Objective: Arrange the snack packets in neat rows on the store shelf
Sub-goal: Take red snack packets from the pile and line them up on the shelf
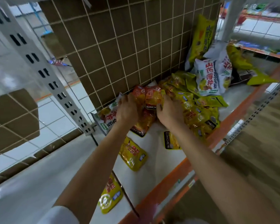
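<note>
Where the wire grid (120, 46) meets the white shelf (160, 159) at mid-frame, the left hand (127, 110) and right hand (170, 112) clasp upright orange snack packets (152, 96) from either side; yellow packets (192, 110) lie heaped to their right.

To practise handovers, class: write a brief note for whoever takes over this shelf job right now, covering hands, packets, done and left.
Left hand grips the orange packets standing at the wire back. Right hand grips the yellow heap at its edge beside them.
White packets lean far right; three loose yellow packets lie flat near the front.
Done: no neat row yet. Left: nearly everything.
</note>
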